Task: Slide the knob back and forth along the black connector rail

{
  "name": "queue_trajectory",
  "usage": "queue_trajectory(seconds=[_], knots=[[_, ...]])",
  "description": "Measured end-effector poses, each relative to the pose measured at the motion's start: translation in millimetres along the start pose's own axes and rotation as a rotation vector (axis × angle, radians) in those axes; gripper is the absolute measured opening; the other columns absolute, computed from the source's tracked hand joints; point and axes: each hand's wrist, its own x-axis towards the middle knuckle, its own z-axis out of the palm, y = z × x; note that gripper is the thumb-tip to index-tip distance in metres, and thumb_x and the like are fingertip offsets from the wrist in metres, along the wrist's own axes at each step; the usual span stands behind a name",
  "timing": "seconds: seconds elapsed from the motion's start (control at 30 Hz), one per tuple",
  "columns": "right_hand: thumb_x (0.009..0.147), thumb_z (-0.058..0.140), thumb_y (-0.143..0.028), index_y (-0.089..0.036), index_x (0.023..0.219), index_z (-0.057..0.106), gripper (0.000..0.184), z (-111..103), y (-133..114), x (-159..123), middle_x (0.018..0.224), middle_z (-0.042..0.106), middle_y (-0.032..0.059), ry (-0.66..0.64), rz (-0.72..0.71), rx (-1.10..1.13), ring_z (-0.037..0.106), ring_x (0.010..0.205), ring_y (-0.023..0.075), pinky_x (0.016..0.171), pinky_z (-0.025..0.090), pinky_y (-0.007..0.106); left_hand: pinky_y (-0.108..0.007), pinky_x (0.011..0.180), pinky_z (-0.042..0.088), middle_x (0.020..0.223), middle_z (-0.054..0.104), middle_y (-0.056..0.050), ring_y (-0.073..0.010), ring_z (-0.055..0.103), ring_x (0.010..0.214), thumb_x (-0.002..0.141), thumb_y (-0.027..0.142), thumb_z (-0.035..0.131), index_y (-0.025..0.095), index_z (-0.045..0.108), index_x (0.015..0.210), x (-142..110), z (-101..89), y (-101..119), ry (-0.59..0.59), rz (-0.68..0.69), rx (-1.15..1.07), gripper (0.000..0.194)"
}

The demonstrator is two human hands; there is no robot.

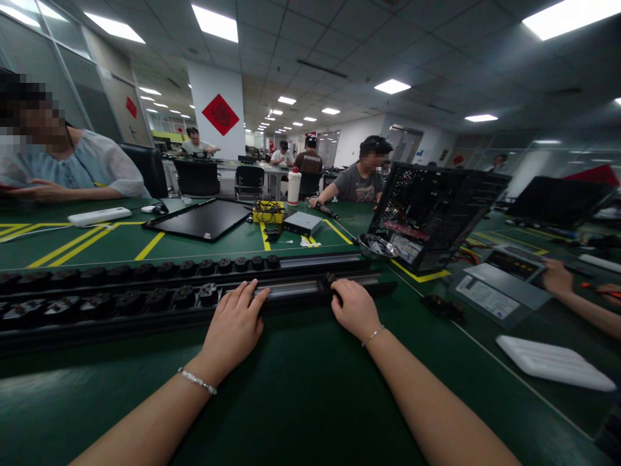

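Two long black power track rails [310,290] lie side by side across the green table, with metal channels running along them. Several round black socket modules [158,299] fill the left part of both rails. My left hand [237,323] rests palm down on the near rail, fingers stretched out, just right of the last module in its row. Closed at the right part of the same rail, my right hand [356,307] grips a small black socket module [328,281]. The fingers partly cover that module, and I cannot tell whether it is seated in the channel.
Behind the rails lie a flat black panel [201,219], a yellow basket of cables [269,211] and a grey drive [303,223]. An open computer case [427,213], a metal bowl [378,246] and a power supply [499,285] stand right. A co-worker's hand [557,278] touches the power supply.
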Motion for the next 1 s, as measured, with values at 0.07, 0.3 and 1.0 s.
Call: queue_trajectory(seconds=[0.07,0.3,1.0], knots=[[0.077,0.048,-0.012,-0.018,0.093,0.059,0.021,0.2,0.2,-0.1,0.095,0.064,0.0068,-0.001,0.005,-0.003,0.056,0.089,0.0199,0.082,0.045,0.034,-0.044,0.103,0.033,0.139,0.045,-0.012,-0.0279,0.04,0.128,0.077,0.017,0.048,0.021,0.05,0.128,0.3,0.1,-0.1,-0.004,0.001,0.008,0.051],[0.078,0.048,-0.013,-0.018,0.092,0.06,0.02,-0.1,-0.5,-0.2,0.096,0.064,0.0065,0.003,0.011,-0.025,0.056,0.088,0.0195,0.081,0.043,0.033,-0.044,0.103,0.034,0.139,0.045,-0.012,-0.0281,0.041,0.127,0.078,0.018,0.047,0.021,0.05,0.127,0.3,0.3,-0.5,0.0,0.012,0.029,0.05],[0.074,0.054,-0.013,-0.025,0.11,0.06,0.039,1.8,-6.8,-3.5,0.096,0.052,0.0073,-0.048,0.041,-0.049,0.051,0.092,0.021,0.086,0.042,0.036,-0.045,0.101,0.036,0.136,0.048,-0.013,-0.0286,0.044,0.125,0.077,0.018,0.046,0.02,0.052,0.126,-0.2,2.9,-1.1,0.03,0.017,0.044,0.049]])
